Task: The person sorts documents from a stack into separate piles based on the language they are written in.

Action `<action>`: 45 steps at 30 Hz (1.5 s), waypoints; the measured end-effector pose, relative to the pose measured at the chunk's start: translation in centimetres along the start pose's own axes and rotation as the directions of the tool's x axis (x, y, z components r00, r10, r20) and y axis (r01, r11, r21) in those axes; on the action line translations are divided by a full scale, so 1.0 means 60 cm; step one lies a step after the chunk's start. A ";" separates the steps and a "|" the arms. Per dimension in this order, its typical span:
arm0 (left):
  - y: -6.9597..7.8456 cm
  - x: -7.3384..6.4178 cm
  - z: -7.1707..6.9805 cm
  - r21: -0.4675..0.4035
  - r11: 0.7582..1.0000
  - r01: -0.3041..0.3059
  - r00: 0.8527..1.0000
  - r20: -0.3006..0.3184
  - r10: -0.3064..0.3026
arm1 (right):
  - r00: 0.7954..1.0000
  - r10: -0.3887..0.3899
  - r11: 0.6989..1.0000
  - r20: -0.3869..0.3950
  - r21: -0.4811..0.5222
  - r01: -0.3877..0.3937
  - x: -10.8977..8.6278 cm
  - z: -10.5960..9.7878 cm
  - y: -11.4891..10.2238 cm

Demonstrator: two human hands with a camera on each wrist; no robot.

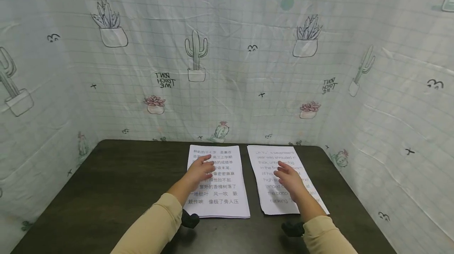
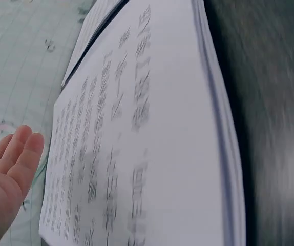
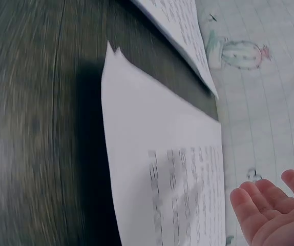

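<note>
Two paper stacks lie side by side on a dark table. The left stack (image 1: 228,210) carries Chinese print, and the right stack (image 1: 268,206) carries English print. Over the upper left of the Chinese pages hovers my left hand (image 1: 199,172), fingers loosely spread and holding nothing. My right hand (image 1: 289,181) hangs over the English pages, fingers relaxed and slightly bent, covering some words. In the left wrist view, the left hand (image 2: 8,177) shows apart from the thick Chinese stack (image 2: 183,154). The right wrist view has the right hand (image 3: 272,210) beyond the English sheets (image 3: 137,113), whose corner sheets fan slightly apart.
The dark wooden table (image 1: 106,191) runs up to a pale curtain (image 1: 227,56) printed with cacti, which surrounds the back and both sides. A narrow strip of tabletop separates the stacks. Black devices sit under the left wrist (image 1: 189,219) and right wrist (image 1: 293,229).
</note>
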State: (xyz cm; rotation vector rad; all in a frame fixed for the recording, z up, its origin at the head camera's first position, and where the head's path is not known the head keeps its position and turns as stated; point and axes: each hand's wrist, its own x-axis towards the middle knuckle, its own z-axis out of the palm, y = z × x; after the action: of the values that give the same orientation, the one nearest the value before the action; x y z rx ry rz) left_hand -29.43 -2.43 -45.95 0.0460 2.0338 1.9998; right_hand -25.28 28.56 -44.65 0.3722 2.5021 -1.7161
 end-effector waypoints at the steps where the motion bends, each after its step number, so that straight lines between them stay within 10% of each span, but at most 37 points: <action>1: 0.000 0.000 -0.007 -0.003 1.000 0.000 1.000 -0.007 0.000 | 1.000 -0.004 1.000 0.005 0.002 0.004 0.001 0.005 0.000; 22: -0.015 -0.017 -0.114 -0.010 1.000 0.003 0.997 -0.074 -0.004 | 0.996 -0.048 0.999 0.071 0.021 0.047 0.002 0.087 -0.014; 45: -0.071 -0.057 -0.140 0.013 0.997 0.074 0.993 -0.094 -0.073 | 0.992 -0.026 0.999 0.126 0.037 0.021 -0.021 0.137 0.009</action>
State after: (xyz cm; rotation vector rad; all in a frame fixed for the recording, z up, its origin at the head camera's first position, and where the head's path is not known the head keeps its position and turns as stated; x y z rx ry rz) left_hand -27.28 -11.55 -49.52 -0.1193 2.0764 1.9750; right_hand -24.47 20.93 -47.86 0.2297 2.3994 -1.7363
